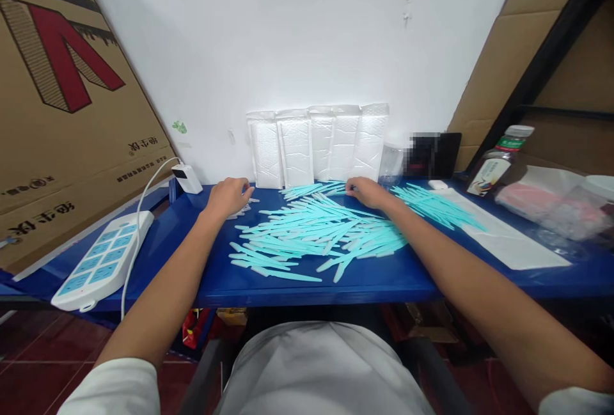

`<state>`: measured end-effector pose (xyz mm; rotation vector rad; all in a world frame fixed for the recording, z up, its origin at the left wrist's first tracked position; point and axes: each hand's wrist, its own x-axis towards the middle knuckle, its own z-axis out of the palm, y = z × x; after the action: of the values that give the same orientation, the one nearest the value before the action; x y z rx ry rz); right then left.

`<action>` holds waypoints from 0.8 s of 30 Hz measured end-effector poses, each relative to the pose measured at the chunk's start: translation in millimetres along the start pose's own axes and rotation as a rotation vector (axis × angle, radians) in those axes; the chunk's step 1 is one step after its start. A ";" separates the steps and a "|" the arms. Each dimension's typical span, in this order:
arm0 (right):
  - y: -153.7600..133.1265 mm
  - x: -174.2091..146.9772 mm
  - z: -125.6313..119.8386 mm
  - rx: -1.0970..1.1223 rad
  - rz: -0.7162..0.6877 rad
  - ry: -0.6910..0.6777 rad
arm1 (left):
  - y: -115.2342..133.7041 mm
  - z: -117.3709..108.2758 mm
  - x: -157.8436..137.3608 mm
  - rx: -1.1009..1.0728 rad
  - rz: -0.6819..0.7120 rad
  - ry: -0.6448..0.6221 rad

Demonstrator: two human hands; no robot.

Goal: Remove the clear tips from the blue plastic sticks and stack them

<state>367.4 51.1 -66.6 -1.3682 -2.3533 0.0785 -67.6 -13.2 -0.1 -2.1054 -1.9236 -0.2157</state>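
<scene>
Turquoise eyebrow razors [307, 229] lie in a loose heap on the blue table [230, 293], with a smaller group of razors [311, 190] behind it. My right hand [368, 194] is at the right end of that back group, its fingers curled and pinched by the razor ends. Whether a razor is between the fingertips is hidden. To the left, my left hand [230, 196] rests with bent fingers beside small clear plastic pieces [244, 208], possibly caps. Its fingertips are partly hidden, and what they hold cannot be made out.
White padded packets [296, 149] lean against the wall. More razors [436, 205] lie right of my right arm, partly on a white sheet [513, 242]. A bottle [501, 159], plastic bags [551, 207] and a dark screen [434, 154] stand right. A power strip [103, 258] and white charger [187, 178] are left.
</scene>
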 end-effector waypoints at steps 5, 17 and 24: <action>3.8 -5.4 -4.2 0.129 0.040 -0.018 | 6.5 0.6 -1.8 -0.019 0.030 0.002; 16.8 -0.6 3.9 -0.004 -0.032 -0.015 | 11.5 5.1 -1.9 -0.065 0.081 0.007; 11.6 -1.5 0.4 0.111 0.015 -0.026 | 12.1 7.7 -0.8 -0.116 0.116 0.045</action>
<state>377.4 55.8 -70.3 -1.3391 -2.3229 0.2299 -56.3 -12.5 -8.9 -2.2580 -1.7967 -0.3539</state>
